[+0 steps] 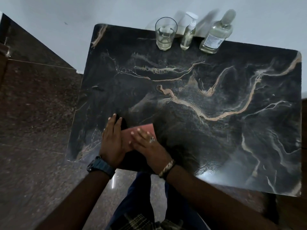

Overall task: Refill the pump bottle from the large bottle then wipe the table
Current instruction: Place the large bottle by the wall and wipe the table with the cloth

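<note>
- The counter is a dark marble-patterned slab with rounded corners; its far edge meets a pale wall, its left and near edges stand over brown speckled floor.
- One pink cloth lies flat near the counter's near-left corner, close to the near edge and a little in from the left edge.
- The left hand rests at the cloth's left side, fingers straight and together, tips pointing toward the far edge.
- The right hand lies flat on top of the cloth, fingers spread apart and straight, pressing down rather than curling round it; one ring shows on it.
- Three vessels stand in a row along the far edge, just right of its middle: one clear drinking glass with a little pale liquid, one slim pump bottle, and one large bottle with a white label, cap on.
- The pump bottle stands between the glass and the large bottle, near both, touching neither.
- The whole middle and right of the counter, from the cloth out to the right edge and up to the row of vessels, is bare surface.
- One dark watch on the left wrist, one braided band on the right.
</note>
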